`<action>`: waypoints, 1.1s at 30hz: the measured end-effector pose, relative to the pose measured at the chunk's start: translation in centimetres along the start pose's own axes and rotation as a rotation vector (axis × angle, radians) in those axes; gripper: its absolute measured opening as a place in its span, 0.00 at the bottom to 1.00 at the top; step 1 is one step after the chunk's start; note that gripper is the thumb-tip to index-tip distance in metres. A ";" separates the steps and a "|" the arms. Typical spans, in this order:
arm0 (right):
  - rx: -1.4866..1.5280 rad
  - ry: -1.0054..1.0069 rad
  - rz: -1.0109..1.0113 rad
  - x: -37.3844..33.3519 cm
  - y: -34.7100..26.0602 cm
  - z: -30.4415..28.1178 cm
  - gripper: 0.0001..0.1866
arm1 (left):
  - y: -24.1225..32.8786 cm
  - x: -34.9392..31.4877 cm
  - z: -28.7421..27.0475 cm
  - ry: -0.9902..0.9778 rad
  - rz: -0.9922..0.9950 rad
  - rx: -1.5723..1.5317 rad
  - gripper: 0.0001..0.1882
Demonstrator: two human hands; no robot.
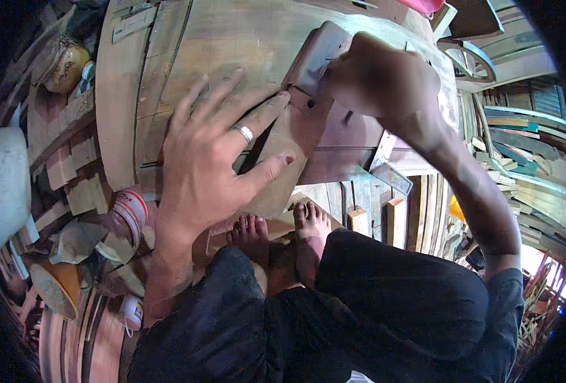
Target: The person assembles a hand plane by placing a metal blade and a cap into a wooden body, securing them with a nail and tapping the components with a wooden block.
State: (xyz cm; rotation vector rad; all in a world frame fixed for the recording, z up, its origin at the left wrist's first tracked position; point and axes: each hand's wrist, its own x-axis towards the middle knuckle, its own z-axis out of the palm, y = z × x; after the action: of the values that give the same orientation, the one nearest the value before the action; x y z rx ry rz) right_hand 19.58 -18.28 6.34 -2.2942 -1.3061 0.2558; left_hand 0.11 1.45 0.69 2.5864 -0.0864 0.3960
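My left hand (209, 153), with a silver ring on one finger, is spread open over the wooden work surface (213, 38). Its index fingertip and thumb lie at a flat wooden piece (296, 137) that slants up toward the right. Beyond the fingertips, a smooth wooden block (321, 54) with a rounded end lies at an angle. My right hand (385, 76) is at the far right of that block, over the surface. Blur hides its fingers, so what it holds, if anything, cannot be made out.
My bare feet (312, 230) rest at the near edge of the work surface. A white plastic container (5, 185), an orange cone-shaped thing (56, 287), a red-striped cup (130, 210) and a small white cup (132, 311) stand left. Stacked wood strips (525, 172) fill the right side.
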 end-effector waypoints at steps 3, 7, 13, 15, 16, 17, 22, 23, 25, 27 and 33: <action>-0.028 0.054 0.053 -0.1 -0.3 -0.1 0.08 | 0.1 0.3 0.1 0.016 0.016 -0.013 0.33; -0.077 0.037 -0.110 0.0 0.0 0.4 0.09 | -0.1 0.1 0.1 0.000 0.012 0.013 0.33; 0.013 0.032 -0.157 -0.2 0.3 1.1 0.06 | 0.0 0.2 0.1 0.001 0.008 0.005 0.33; -0.020 0.070 -0.144 0.5 1.4 0.7 0.06 | 0.2 0.1 -0.1 0.001 0.005 0.002 0.33; -0.049 0.107 -0.137 1.0 1.6 0.5 0.06 | 0.2 0.1 -0.1 0.000 0.002 0.001 0.33; -0.117 0.070 -0.097 1.2 1.4 -0.2 0.06 | 0.2 0.2 -0.1 -0.002 -0.002 -0.007 0.33; 0.026 -0.065 -0.103 0.2 -0.5 0.0 0.08 | -0.2 0.0 0.4 -0.008 0.016 -0.015 0.33; -0.107 -0.068 -0.056 0.6 -0.1 -0.4 0.08 | -0.1 0.1 0.2 -0.006 0.015 -0.013 0.33; -0.001 0.033 -0.023 2.0 1.1 -0.6 0.08 | -0.1 0.2 0.1 -0.004 0.012 -0.008 0.33; 0.040 0.017 -0.001 1.8 1.0 -0.2 0.08 | 0.0 0.3 0.0 -0.016 0.003 -0.017 0.33; -0.112 0.057 -0.126 1.7 1.8 -0.1 0.08 | 0.0 0.2 0.4 -0.001 0.012 -0.009 0.35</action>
State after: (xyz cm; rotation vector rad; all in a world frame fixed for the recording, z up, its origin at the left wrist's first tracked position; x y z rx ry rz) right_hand 21.86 -17.68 5.64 -2.2813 -1.4619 0.0764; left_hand 0.42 1.26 0.46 2.5785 -0.1043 0.3977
